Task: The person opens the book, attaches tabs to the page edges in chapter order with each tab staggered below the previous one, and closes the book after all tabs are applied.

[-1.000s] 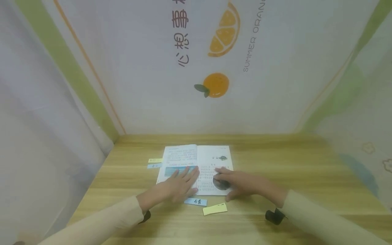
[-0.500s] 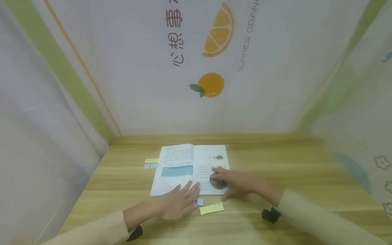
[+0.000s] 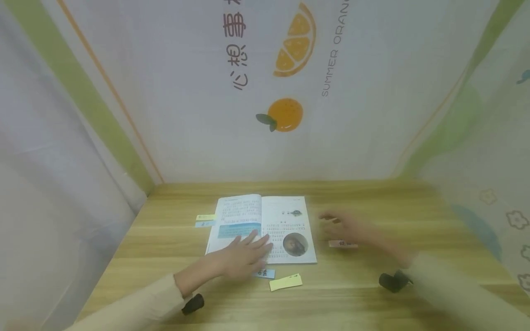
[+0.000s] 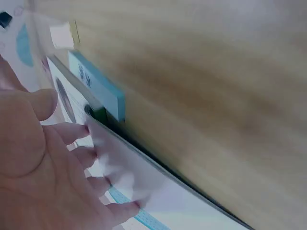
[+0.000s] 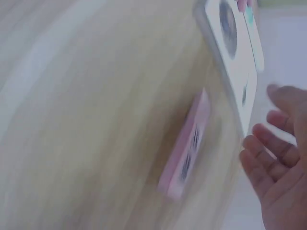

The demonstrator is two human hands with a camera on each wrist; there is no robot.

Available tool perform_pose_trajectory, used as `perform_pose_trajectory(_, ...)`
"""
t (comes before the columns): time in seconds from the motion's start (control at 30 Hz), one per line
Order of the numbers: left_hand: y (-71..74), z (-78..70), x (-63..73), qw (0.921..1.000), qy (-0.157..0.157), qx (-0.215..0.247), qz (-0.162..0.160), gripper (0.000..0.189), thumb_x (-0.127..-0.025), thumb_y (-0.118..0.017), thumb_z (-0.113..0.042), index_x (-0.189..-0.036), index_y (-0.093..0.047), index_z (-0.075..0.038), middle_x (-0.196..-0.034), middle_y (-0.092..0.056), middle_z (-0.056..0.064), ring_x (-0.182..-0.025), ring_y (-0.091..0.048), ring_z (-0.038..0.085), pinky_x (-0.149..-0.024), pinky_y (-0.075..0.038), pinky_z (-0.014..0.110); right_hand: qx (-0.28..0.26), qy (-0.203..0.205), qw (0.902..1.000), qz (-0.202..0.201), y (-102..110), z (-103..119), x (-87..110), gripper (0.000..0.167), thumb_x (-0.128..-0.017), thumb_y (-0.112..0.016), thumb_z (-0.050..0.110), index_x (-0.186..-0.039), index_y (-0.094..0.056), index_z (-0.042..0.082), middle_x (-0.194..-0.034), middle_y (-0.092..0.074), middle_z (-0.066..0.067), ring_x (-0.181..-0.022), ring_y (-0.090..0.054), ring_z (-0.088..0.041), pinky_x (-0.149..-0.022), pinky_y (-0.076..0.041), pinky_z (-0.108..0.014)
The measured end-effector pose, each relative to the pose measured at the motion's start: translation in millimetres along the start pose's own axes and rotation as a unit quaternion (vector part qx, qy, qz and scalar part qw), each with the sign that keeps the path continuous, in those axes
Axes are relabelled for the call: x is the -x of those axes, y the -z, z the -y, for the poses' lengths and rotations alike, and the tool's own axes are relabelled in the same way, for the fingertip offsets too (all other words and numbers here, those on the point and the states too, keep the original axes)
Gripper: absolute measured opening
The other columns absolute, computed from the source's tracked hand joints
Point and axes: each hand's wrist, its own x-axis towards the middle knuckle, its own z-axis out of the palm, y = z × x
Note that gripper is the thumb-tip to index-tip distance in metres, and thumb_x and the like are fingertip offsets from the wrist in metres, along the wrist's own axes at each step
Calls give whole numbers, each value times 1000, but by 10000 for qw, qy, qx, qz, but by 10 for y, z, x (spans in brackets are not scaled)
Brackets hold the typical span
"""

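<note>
An open book [image 3: 283, 211] lies on the table, its right page showing a round picture [image 3: 296, 244]. With fingers spread, my left hand [image 3: 244, 258] overlaps the lower part near the spine; in the left wrist view its fingertips are right at the left page [image 4: 163, 196]. My right hand [image 3: 343, 226], blurred, is off the book's right side with fingers loosely bent and nothing in them. Near it lies a pink sticky-note pad [image 5: 186, 146] with dark writing. A blue sticky-note pad [image 3: 267, 274], partly hidden by my left hand, lies at the book's near edge.
A yellow sticky-note pad [image 3: 286, 282] lies in front of the book. At the book's left edge are another yellow strip [image 3: 205, 217] and a blue strip [image 3: 204, 224]. A curtain [image 3: 207, 138] printed with oranges hangs behind the table [image 3: 372, 193].
My right hand has left the right page and moved right, uncovering the round picture. My left hand drew back toward the near edge, then shifted slightly forward again.
</note>
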Motion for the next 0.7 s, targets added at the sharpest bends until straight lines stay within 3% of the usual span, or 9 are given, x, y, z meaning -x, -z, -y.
perform_pose_trajectory(0.1,9,29,-167,9998,158,-125,-93,56,-110,-37,-41,-160,-35,-14,-166,-19,11,-150,-8,44,-112,-17,72,-30,-79,9999,-83,155,-141,127,33,-101,-65,15,-128,-62,-4,-125,-65,-19,-113,-62,-39,-94,-52,-54)
perform_pose_trajectory(0.23,2,40,-295,9993,315,-174,-61,57,-110,-38,-43,-161,-33,-17,-167,-16,11,-150,-5,45,-111,-17,73,189,206,9995,127,261,-247,236,27,-97,-69,10,-119,-66,-6,-114,-69,-17,-106,-65,-37,-90,-55,-52)
perform_pose_trajectory(0.43,-31,44,-290,9992,339,-186,-102,60,-109,-41,-44,-162,-30,-18,-168,-13,10,-150,-2,44,-112,-14,72,584,542,9959,437,259,-260,324,29,-91,-76,9,-113,-68,-6,-107,-71,-14,-99,-67,-33,-87,-56,-51)
perform_pose_trajectory(0.7,-49,101,-265,9993,173,-193,-263,57,-110,-38,-41,-162,-29,-19,-168,-13,9,-151,-3,42,-114,-14,69,610,1050,9921,307,166,-129,274,26,-92,-74,7,-112,-68,-8,-107,-71,-15,-99,-67,-33,-86,-57,-49)
